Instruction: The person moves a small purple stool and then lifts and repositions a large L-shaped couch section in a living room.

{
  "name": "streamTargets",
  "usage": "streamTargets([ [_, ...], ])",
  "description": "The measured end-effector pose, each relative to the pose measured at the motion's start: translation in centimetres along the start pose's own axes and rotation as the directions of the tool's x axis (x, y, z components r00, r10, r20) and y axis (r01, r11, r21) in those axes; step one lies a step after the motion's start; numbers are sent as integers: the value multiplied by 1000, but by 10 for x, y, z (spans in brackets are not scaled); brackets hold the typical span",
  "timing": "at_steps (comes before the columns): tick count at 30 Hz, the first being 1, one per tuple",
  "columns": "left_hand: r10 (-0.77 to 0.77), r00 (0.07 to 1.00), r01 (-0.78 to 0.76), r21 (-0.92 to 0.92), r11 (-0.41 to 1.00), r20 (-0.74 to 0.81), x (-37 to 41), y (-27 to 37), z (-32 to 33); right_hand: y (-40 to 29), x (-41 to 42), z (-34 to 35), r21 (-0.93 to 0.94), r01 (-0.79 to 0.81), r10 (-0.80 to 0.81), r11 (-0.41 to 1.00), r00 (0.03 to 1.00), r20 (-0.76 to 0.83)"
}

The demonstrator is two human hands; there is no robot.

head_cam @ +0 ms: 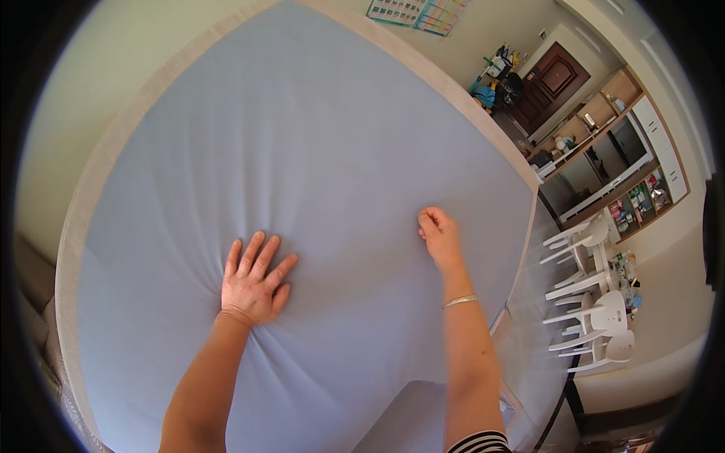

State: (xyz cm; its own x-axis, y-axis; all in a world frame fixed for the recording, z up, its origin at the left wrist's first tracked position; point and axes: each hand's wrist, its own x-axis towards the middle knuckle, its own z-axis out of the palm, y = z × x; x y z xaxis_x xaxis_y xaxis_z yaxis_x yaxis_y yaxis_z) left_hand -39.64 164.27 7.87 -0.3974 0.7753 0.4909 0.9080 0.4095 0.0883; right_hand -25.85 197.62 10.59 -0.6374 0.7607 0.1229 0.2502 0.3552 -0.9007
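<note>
A smooth blue-grey fabric sheet (340,141), stretched over a large flat surface with a beige border (153,90), lies before me. My left hand (253,283) presses palm down on it with spread fingers, and creases run out from the hand above and below. To the right, my right hand (439,233) is curled at or just above the fabric, its fingertips closed together; whether a bit of something is pinched there cannot be told. A silvery bracelet (460,301) circles the right wrist. A darker grey padded shape (405,419) lies at the bottom, partly hidden by the right forearm.
White chairs (609,314) stand around a table on the right. Behind them are a shelving unit (600,113) and a brown door (549,88). A brown sofa (34,283) is at the left edge. Charts (419,12) hang on the far wall.
</note>
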Motion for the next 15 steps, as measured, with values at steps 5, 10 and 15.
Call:
streamTargets([
  [5, 16, 999, -17, -10, 1000, -32, 3, 2, 0, 2, -8, 12, -102, 114, -130, 988, 977, -166],
  [10, 20, 1000, -20, -14, 1000, -14, 6, 8, 3, 12, -3, 14, -750, 368, -622, 550, 780, -74],
  [15, 17, 1000, -17, -12, 1000, -20, 5, 19, 4, 3, -1, 16, -936, 148, -440, 319, 898, -8],
])
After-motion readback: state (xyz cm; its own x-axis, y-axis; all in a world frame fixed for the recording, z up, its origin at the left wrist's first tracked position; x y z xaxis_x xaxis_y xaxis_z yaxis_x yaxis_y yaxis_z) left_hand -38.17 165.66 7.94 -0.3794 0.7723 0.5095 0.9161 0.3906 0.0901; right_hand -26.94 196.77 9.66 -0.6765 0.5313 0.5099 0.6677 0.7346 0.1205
